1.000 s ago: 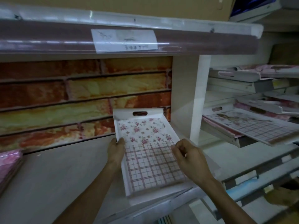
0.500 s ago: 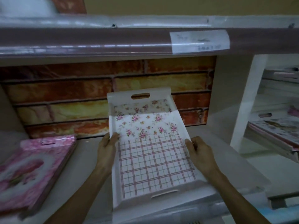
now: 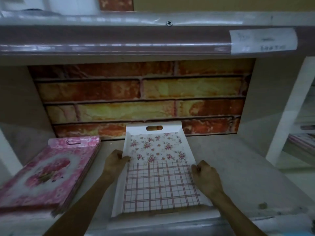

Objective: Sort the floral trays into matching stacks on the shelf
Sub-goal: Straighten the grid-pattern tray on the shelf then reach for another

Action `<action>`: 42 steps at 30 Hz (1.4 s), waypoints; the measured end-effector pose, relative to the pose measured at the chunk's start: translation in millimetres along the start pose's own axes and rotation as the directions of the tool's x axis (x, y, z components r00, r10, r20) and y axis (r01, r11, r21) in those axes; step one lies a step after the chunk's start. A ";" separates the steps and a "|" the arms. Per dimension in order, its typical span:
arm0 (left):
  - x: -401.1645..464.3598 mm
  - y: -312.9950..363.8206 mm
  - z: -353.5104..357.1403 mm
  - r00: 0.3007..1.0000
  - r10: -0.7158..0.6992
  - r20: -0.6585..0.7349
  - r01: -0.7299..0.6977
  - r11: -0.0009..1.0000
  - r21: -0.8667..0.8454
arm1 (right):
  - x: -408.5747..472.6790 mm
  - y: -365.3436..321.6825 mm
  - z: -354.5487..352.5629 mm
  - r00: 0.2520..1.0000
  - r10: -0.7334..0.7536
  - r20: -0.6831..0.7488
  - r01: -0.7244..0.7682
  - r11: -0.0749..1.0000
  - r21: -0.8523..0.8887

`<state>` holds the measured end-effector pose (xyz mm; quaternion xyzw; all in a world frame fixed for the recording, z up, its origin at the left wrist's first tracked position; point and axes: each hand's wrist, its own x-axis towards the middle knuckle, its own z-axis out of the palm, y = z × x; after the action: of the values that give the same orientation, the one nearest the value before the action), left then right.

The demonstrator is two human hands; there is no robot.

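White rectangular tray (image 3: 156, 169), floral and checked, gripped by both hands.

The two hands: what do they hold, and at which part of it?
Both hold the white tray with flowers and checks: the left hand grips its left side rim, the right hand its right side rim, about halfway along.

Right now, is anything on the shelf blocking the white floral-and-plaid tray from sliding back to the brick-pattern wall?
Nothing visible does. The white floral-and-plaid tray, held by the left hand and right hand, has bare shelf around it. The pink tray stack lies apart, to its left.
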<state>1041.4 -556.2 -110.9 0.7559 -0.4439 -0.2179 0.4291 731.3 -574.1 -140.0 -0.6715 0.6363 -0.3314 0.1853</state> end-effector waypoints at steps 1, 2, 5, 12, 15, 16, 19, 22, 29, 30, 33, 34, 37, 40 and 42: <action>1.0 -2.7 2.4 1.000 0.007 0.005 -0.007 0.999 0.044 | -1.1 -0.9 1.1 1.000 0.007 -0.001 -0.007 0.999 -0.036; 2.1 -4.7 3.5 1.000 0.002 0.015 -0.004 0.996 0.092 | -1.8 -1.4 2.1 1.000 0.018 0.000 -0.017 0.998 -0.066; 8.3 -10.3 6.1 0.999 0.024 0.042 -0.033 0.971 0.237 | -2.5 -2.7 5.2 0.999 0.035 0.012 -0.033 0.990 -0.135; 16.6 -20.1 9.5 0.996 0.026 0.081 -0.052 0.938 0.344 | -1.8 -1.7 9.5 0.998 0.041 0.037 -0.032 0.978 -0.206; 20.8 -24.6 10.1 0.995 0.036 0.093 -0.068 0.929 0.364 | -1.5 -2.5 10.0 0.998 0.032 0.053 -0.019 0.972 -0.236; 21.5 -25.2 10.3 0.995 0.036 0.097 -0.069 0.928 0.367 | -1.3 -2.6 10.5 0.998 0.026 0.058 -0.011 0.969 -0.246; 19.9 -21.7 9.8 0.990 0.046 0.130 -0.093 0.920 0.381 | 1.8 -3.1 11.0 0.996 0.004 0.086 0.018 0.967 -0.254; 17.8 -16.9 4.6 0.990 0.089 0.107 -0.117 0.951 0.287 | 5.1 -1.7 -2.1 0.995 -0.012 0.097 0.031 0.979 -0.200; -13.6 31.8 -13.6 0.914 0.407 0.003 -0.397 0.893 -0.214 | -5.5 -9.4 -56.6 0.974 -0.164 -0.158 0.176 0.982 0.068; -23.6 43.9 -14.4 0.894 0.447 0.027 -0.426 0.868 -0.256 | -10.1 -13.0 -65.0 0.964 -0.180 -0.195 0.200 0.976 0.085; -46.1 71.0 -11.0 0.838 0.536 0.102 -0.467 0.801 -0.375 | -29.4 -21.6 -84.1 0.942 -0.210 -0.262 0.247 0.962 0.113; -53.0 78.2 -7.3 0.820 0.558 0.128 -0.462 0.776 -0.429 | -37.8 -22.3 -89.3 0.936 -0.205 -0.285 0.247 0.962 0.116; -74.4 96.6 9.9 0.771 0.602 0.210 -0.413 0.723 -0.554 | -63.9 -19.0 -106.2 0.915 -0.162 -0.370 0.215 0.971 0.107; -94.4 110.3 33.5 0.701 0.664 0.261 -0.409 0.674 -0.615 | -89.0 -11.3 -129.0 0.891 -0.120 -0.439 0.171 0.982 0.079; -107.9 118.5 50.9 0.658 0.695 0.289 -0.408 0.652 -0.639 | -102.8 -5.4 -149.8 0.882 -0.097 -0.461 0.139 0.989 0.059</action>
<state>892.7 -514.9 -43.9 0.3425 -0.6806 -0.3736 0.5291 636.2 -447.0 -51.3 -0.6033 0.6043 -0.5189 0.0402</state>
